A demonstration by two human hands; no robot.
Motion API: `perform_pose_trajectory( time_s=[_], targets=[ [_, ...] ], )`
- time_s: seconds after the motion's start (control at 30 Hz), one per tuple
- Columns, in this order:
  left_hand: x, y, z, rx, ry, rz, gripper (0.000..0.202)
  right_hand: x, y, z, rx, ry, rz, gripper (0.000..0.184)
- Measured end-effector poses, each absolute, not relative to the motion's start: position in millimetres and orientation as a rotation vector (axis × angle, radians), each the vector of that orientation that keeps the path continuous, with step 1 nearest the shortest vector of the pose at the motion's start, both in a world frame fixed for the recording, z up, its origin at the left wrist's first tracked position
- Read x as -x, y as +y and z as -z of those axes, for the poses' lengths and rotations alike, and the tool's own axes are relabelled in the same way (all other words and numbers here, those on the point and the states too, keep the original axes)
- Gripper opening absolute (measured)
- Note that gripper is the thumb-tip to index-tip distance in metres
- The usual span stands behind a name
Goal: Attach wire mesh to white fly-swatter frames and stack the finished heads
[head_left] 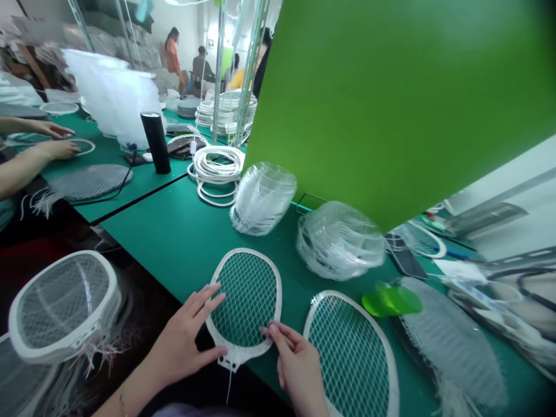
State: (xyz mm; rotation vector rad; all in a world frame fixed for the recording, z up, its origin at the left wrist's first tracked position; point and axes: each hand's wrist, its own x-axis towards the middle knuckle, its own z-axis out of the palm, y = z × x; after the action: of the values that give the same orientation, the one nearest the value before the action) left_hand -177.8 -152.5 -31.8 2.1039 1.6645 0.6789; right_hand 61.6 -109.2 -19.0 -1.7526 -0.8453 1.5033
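Observation:
My hands hold a white oval racket frame (245, 301) strung with green-tinted wire mesh, upright on its rim at the table's near edge. My left hand (186, 341) spreads its fingers across the frame's left side, with the fingertips on the mesh. My right hand (295, 370) pinches the lower right rim. A thin white wire hangs from the frame's neck. Close to my right hand lies a second meshed oval frame (351, 359), partly cut off by the picture's bottom edge.
A green plastic piece (391, 301) and a grey mesh sheet (452, 341) lie to the right on the green table (174, 243). Stacks of transparent frames (263, 197) and white rings (217, 168) stand beyond. A co-worker's hands (56, 149) work at left, and a large green board (391, 98) looms overhead.

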Motion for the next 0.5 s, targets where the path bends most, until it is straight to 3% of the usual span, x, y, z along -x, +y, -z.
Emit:
perform_pose_trajectory(
  time_s=[0.1, 0.23, 0.37, 0.5],
  targets=[
    [180.0, -149.2, 36.6, -2.220, 1.625, -0.602, 0.069, -71.0, -109.2, 11.2, 1.898, -1.031, -1.367, 0.076],
    [185.4, -138.8, 37.7, -2.220, 1.607, -0.584, 0.067, -68.8, -117.9, 2.1, 1.911, -1.374, -1.005, 0.064],
    [196.3, -126.8, 29.6, -2.205, 1.577, -0.525, 0.067, -83.0, -129.9, -1.5, 1.657, -1.682, -0.997, 0.043],
    [174.6, -126.4, 13.5, -2.269, 1.521, -0.622, 0.073, -169.8, -128.1, 5.0, 2.066, -1.267, -0.650, 0.060]
  ],
)
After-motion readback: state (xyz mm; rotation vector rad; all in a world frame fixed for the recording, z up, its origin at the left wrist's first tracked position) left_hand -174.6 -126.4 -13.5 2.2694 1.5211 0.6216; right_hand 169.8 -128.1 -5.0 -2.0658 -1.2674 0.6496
